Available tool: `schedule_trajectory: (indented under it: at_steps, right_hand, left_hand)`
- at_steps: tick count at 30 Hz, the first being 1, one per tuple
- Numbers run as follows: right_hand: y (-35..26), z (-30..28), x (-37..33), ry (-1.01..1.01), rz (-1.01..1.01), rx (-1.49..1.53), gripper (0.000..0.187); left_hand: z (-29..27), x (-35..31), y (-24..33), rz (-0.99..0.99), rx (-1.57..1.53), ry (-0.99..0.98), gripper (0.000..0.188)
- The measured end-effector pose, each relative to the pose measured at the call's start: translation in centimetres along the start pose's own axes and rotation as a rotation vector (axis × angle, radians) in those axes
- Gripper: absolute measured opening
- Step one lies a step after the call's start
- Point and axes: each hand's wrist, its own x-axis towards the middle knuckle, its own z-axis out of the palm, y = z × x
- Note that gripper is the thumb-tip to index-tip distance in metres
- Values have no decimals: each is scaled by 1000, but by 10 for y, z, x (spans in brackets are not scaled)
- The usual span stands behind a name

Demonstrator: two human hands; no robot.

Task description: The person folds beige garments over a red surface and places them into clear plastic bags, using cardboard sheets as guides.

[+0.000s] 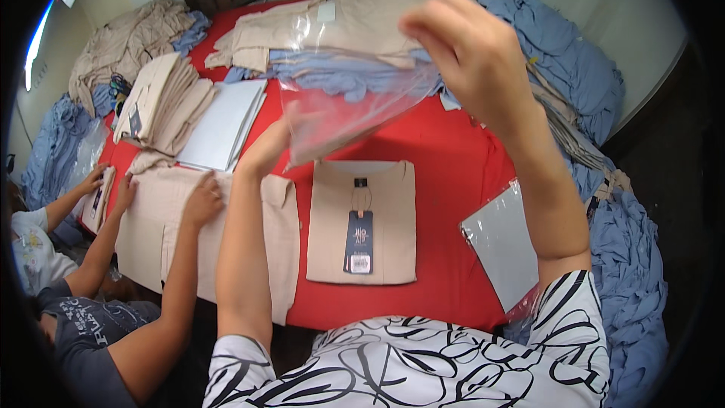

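While the left hand [266,149] and right hand [468,49] grip a clear bag [343,98] at upper centre, both are clenched on its edges. A folded beige shirt [362,221] lies below it on the red surface [453,166].

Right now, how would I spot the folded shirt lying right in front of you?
Find the red table. Near its front edge, below the clear plastic bag held up in both hands, lies a folded beige shirt. Unlike the other beige garments, it lies alone, squarely folded, with a dark hang tag.
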Motion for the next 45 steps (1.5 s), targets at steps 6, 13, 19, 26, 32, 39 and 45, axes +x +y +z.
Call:
schedule_trajectory:
  at_steps: [6, 13, 19, 26, 32, 39, 45]
  right_hand:
    - [40, -18, 62, -86, 539, 631, 11]
    - [51, -33, 67, 224, 596, 828, 9]
    - [69, -104, -26, 378, 839, 524, 14]
    - [-10, -136, -286, 447, 1620, 706, 11]
    - [-75, -118, -404, 1014, 1798, 1123, 14]
    - [-103, -99, -418, 1260, 1793, 1302, 16]
    - [-50, -65, -321, 1111, 1640, 1342, 15]
  left_hand:
    - [8, -99, -86, 347, -296, 307, 81]
    - [106, 5, -59, 97, -693, 359, 84]
    - [107, 56, -37, 366, -490, 399, 29]
    - [113, 10, 4, 193, -104, 389, 22]
    - [154, 35, 68, 124, 457, 79, 30]
    - [209, 62, 193, 420, 846, -7, 23]
    - [168, 22, 260, 668, 920, 174, 22]
